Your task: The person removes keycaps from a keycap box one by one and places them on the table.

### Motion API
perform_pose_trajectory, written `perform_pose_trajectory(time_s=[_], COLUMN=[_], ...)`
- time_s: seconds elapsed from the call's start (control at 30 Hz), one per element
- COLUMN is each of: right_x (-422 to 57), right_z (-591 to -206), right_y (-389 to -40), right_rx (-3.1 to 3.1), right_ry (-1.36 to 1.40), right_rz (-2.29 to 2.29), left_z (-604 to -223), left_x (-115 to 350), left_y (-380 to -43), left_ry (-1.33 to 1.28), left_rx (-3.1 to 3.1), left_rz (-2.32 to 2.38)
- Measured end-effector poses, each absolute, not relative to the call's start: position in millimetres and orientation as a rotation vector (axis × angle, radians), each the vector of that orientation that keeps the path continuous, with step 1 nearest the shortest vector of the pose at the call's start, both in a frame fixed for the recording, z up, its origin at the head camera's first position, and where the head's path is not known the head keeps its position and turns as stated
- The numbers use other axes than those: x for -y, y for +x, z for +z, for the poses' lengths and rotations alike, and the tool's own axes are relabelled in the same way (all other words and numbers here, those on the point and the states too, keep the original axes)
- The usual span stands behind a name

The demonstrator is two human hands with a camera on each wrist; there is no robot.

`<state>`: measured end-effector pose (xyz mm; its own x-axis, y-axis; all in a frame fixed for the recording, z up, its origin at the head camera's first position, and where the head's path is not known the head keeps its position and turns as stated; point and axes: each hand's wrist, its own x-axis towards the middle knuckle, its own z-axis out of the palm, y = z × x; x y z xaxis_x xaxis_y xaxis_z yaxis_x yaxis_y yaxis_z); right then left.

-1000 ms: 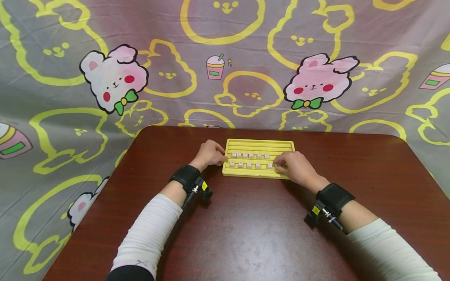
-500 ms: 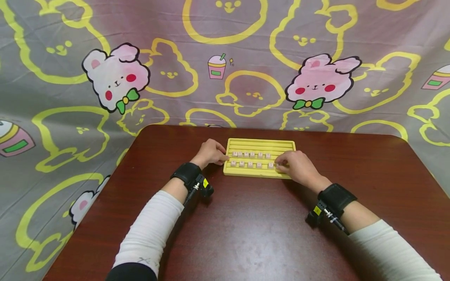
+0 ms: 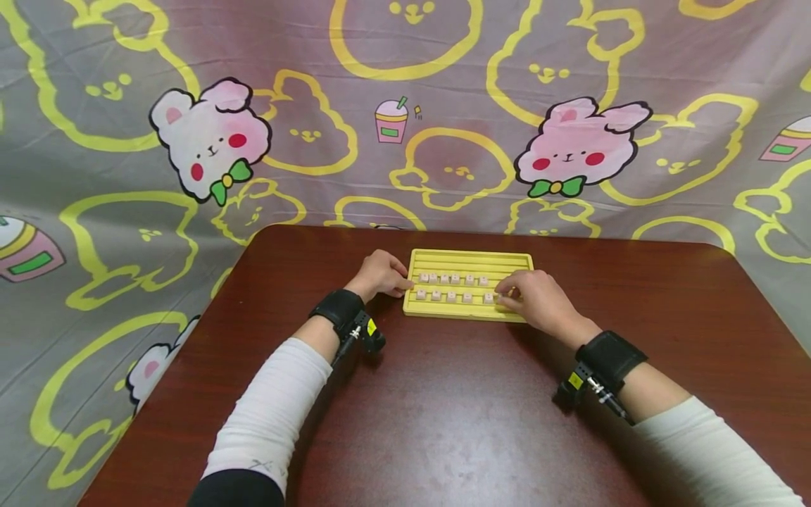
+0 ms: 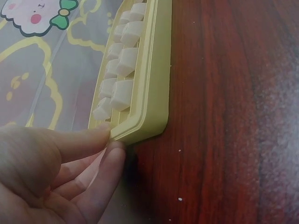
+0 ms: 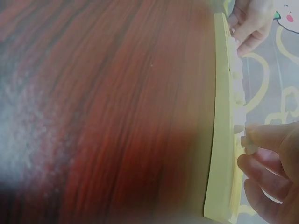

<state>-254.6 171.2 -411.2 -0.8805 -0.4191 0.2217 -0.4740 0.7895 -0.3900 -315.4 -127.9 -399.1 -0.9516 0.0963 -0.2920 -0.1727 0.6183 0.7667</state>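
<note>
A shallow yellow ridged tray (image 3: 469, 316) lies on the table with two rows of small white keycaps (image 3: 451, 296) in its grooves. At its left end, my left hand (image 3: 381, 273) pinches the rim, thumb on top and a finger against the outer side, as the left wrist view shows of the tray wall (image 4: 156, 93). Over the right part of the front row is my right hand (image 3: 540, 299). Its thumb and finger pinch a small pale keycap (image 5: 251, 148), mostly hidden by the fingertips, just right of the last keycap (image 3: 488, 298) in that row.
The dark reddish-brown wooden table (image 3: 437, 415) extends toward me and to both sides of the tray. Behind its far edge hangs a grey cloth (image 3: 456, 84) printed with yellow outlines and rabbit heads. Tiny white specks (image 4: 180, 199) dot the table near the left hand.
The head view has shifted slightly. Both hands stay in nearly the same places at the tray, and the keycap rows look unchanged.
</note>
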Motion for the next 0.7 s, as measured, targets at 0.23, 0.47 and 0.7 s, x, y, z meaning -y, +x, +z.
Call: perform_pose_trajectory(time_s=[0.23, 0.47, 0.7], right_x=[-165.4, -154.7, -142.2], right_z=[-404.0, -398.1, -392.9], right_y=[-250.6, -243.8, -237.9], right_rx=[2.829, 2.829, 2.767], right_ry=[0.756, 0.797, 0.864], right_rz=[0.708, 0.711, 0.738], left_z=[-393.8, -393.0, -396.1], left_x=[127.1, 126.7, 126.2], left_y=[-314.4, -314.5, -316.2], left_ry=[-0.058, -0.058, -0.075], left_rx=[-2.534, -2.548, -2.553], left_rz=[1.229, 1.212, 1.217])
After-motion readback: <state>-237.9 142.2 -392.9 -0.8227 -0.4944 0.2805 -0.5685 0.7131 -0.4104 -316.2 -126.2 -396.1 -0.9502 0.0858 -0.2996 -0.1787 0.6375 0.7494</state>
